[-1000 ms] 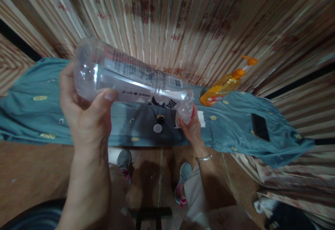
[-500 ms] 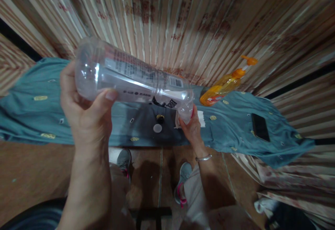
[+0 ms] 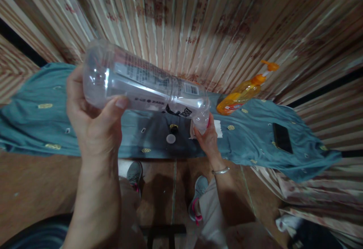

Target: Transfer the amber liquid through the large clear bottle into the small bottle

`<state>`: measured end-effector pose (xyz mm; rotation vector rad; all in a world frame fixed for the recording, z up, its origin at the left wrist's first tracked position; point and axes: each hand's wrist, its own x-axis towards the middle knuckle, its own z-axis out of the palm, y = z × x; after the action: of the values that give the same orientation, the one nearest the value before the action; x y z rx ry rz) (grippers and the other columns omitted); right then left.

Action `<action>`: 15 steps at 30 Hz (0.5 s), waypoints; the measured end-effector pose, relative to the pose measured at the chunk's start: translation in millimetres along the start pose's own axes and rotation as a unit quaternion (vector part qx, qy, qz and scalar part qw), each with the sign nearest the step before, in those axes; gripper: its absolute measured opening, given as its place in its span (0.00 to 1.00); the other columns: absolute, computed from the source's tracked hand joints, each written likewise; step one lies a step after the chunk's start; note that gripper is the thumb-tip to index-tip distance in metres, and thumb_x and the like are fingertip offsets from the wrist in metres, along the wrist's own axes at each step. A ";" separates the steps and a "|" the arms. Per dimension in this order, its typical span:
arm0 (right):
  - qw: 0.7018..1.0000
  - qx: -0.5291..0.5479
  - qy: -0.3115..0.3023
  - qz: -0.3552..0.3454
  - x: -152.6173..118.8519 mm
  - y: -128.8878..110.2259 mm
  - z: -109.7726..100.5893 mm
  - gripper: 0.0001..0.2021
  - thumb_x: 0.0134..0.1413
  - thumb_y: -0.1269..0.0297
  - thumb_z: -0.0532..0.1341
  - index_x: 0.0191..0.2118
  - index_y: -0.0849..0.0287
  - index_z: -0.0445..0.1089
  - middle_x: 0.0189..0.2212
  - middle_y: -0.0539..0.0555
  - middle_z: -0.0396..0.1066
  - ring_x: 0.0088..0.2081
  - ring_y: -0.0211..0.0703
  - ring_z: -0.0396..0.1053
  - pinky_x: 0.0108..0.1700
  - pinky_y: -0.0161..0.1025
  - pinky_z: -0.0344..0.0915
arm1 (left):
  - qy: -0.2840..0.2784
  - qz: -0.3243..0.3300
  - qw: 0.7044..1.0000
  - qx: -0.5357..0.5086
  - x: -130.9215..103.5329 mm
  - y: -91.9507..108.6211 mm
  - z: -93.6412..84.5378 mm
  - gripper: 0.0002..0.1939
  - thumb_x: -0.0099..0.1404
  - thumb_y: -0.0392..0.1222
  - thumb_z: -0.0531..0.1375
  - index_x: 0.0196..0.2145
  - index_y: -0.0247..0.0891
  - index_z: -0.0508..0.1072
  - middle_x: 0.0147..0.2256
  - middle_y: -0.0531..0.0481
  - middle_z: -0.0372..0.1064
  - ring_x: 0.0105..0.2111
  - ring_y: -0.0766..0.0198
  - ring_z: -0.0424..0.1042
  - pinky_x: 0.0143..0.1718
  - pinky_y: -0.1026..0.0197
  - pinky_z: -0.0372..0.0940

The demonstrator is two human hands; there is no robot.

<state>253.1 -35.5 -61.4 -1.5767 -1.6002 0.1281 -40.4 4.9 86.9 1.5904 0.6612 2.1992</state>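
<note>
My left hand (image 3: 98, 109) is wrapped round the base end of a large clear plastic bottle (image 3: 141, 84) with printed labels. The bottle is tipped on its side, its narrow end sloping down to the right. At that end, my right hand (image 3: 208, 137) is closed around a small see-through part (image 3: 200, 122). Whether this is the bottle's neck or a separate small vessel I cannot tell. Below the bottle, a round whitish disc (image 3: 170, 139) and a small dark cap-like piece (image 3: 174, 129) lie on the cloth. White paper (image 3: 218, 129) lies behind my right hand.
A teal patterned cloth (image 3: 249, 143) covers the narrow table. An orange pump bottle (image 3: 241, 96) stands toward the back right, and a black phone (image 3: 282, 138) lies farther right. A pleated curtain (image 3: 181, 26) hangs behind. Part of a dark stool (image 3: 167, 231) shows between my legs.
The large bottle and my left hand have shifted very slightly to the right. Both hands keep the same hold.
</note>
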 end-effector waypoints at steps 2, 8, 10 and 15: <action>1.000 -0.001 0.000 -0.002 -0.2 0.2 0.4 0.41 0.58 0.56 0.62 0.72 0.58 0.45 0.65 0.66 0.62 0.64 0.55 0.65 0.64 0.57 0.65 | -0.007 0.009 1.000 -0.009 0.7 -2.4 -0.8 0.43 0.39 0.62 0.74 0.51 0.43 0.75 0.46 0.48 0.73 0.54 0.46 0.72 0.62 0.32 0.59; 1.000 0.003 -0.001 0.008 -1.0 2.0 0.6 0.41 0.58 0.54 0.62 0.72 0.55 0.45 0.66 0.64 0.63 0.64 0.54 0.65 0.64 0.58 0.66 | -0.015 0.027 1.000 -0.003 2.4 -12.7 -4.0 0.47 0.37 0.68 0.73 0.52 0.44 0.73 0.48 0.49 0.71 0.53 0.47 0.72 0.62 0.30 0.58; 1.000 0.005 0.001 0.007 -1.1 2.4 0.8 0.42 0.58 0.55 0.62 0.72 0.57 0.44 0.66 0.65 0.62 0.65 0.55 0.64 0.64 0.59 0.65 | -0.011 0.029 0.999 -0.010 2.0 -12.3 -3.7 0.47 0.36 0.67 0.74 0.53 0.44 0.73 0.48 0.49 0.72 0.54 0.47 0.72 0.62 0.31 0.59; 1.000 0.003 0.005 0.002 -0.9 2.3 1.5 0.41 0.58 0.56 0.62 0.72 0.59 0.45 0.66 0.67 0.62 0.65 0.57 0.64 0.64 0.60 0.65 | -0.010 0.020 1.000 -0.007 0.4 -6.7 -1.0 0.45 0.39 0.66 0.73 0.53 0.45 0.73 0.48 0.49 0.72 0.55 0.47 0.71 0.62 0.35 0.60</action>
<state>253.7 -35.2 -64.1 -1.5739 -1.5868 0.1265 -41.5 10.5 83.2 1.6292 0.6134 2.2091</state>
